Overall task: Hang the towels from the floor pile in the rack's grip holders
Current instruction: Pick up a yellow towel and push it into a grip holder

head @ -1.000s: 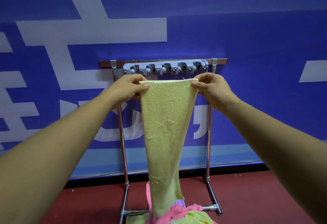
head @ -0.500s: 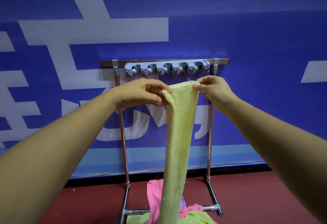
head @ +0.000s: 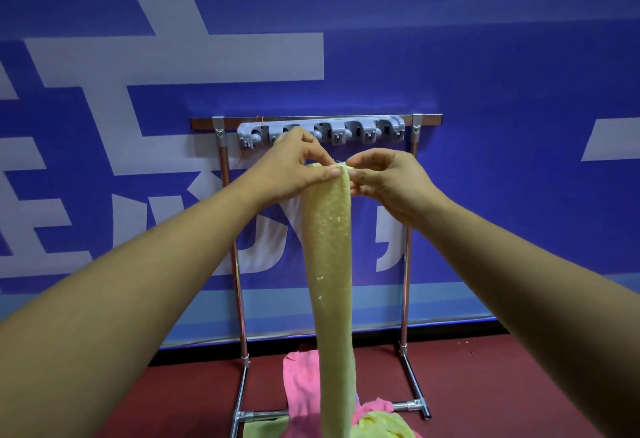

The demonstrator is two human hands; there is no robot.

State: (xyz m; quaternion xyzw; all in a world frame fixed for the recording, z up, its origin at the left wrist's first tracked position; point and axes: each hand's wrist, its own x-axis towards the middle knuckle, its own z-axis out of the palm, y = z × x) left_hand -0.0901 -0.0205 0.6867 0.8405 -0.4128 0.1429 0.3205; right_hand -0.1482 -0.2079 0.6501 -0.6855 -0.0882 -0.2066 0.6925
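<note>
While two bare forearms are reaching in from the lower corners of the frame, the left hand [head: 294, 167] and the right hand [head: 384, 178] are meeting at centre frame, both pinching the gathered top edge of a long pale-yellow terry towel [head: 330, 264]. The fingertips are pressing together on either side of the bunched fabric, so the towel is hanging as a narrow column straight down the middle of the frame. Its lower end is trailing into the floor pile of pink and yellow-green towels [head: 367, 417], lying on the dark red floor [head: 502, 385] at the bottom centre, between the feet of the chrome metal rack [head: 239, 264].

Just behind and above the hands, the grey plastic strip of grip holders [head: 349, 131] is running along the rack's top bar; no holder that shows is carrying a towel, though the left hand is covering part of the strip. Farthest back, a blue banner wall with large pale lettering [head: 485, 57] is filling the upper frame.

The step in hand appears to be bunching the edge into a tuft. Next, that tuft likely needs lifting and pushing up into one holder until it is gripping.
</note>
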